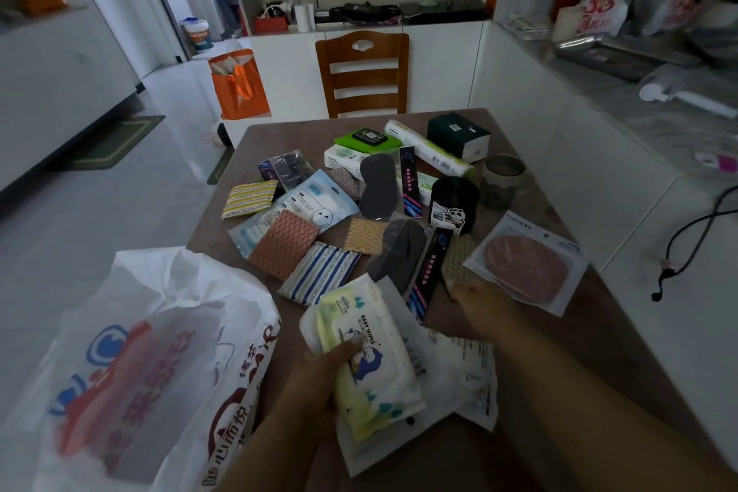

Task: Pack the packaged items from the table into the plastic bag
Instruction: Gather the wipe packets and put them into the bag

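My left hand grips a white and yellow baby wipes pack together with a flat white packet under it, above the table's near edge. My right hand reaches forward and rests its fingers on a beige patterned packet next to a black sleeve with pink print. The white plastic bag with red and blue print lies slumped at the table's near left corner, left of my left hand. Several packaged items cover the brown table.
On the table lie striped and orange sponge packs, a mask packet, a pink pad packet, a black roll, a green-white roll, a dark box and a jar. A wooden chair stands behind.
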A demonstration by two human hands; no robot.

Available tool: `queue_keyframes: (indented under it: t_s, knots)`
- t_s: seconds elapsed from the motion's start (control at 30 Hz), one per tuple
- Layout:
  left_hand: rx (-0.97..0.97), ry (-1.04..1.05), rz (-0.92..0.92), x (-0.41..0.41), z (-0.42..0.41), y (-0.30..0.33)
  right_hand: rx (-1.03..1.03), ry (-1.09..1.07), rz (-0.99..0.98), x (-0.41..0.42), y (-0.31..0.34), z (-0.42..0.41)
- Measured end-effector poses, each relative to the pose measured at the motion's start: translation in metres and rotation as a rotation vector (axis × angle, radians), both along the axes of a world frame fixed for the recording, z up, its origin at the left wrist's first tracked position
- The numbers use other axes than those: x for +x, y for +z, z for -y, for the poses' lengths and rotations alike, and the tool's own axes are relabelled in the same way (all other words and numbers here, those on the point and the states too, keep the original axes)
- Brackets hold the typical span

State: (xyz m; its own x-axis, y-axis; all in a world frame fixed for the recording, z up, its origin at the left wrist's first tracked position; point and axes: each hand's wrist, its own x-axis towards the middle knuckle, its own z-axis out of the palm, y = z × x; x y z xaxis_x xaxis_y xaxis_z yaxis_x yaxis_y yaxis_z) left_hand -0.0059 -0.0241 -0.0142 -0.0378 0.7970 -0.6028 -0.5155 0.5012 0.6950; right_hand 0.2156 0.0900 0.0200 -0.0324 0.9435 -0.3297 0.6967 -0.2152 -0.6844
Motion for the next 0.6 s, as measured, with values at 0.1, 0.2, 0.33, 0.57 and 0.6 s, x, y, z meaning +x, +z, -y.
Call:
queue_keyframes:
  t_s: [0.1,0.2,0.33,0.57,0.6]
  knots:
    - [0.009,-0.001,-0.049,-0.008,0.005,0.010,-0.060,0.127,0.104,0.000,-0.012,0.005]
    - [0.069,0.054,-0.093,-0.016,0.001,0.012,-0.258,0.401,0.187,0.002,-0.023,0.017]
    - [0.092,0.051,-0.054,-0.024,0.000,0.014,-0.288,0.443,0.235,0.004,-0.019,0.022]
    - [0.049,0.130,-0.090,-0.013,0.004,0.013,-0.116,-0.017,0.127,0.040,0.014,-0.002]
    - [0.022,0.139,-0.092,-0.011,0.004,0.011,-0.078,-0.118,0.018,0.044,0.021,-0.005]
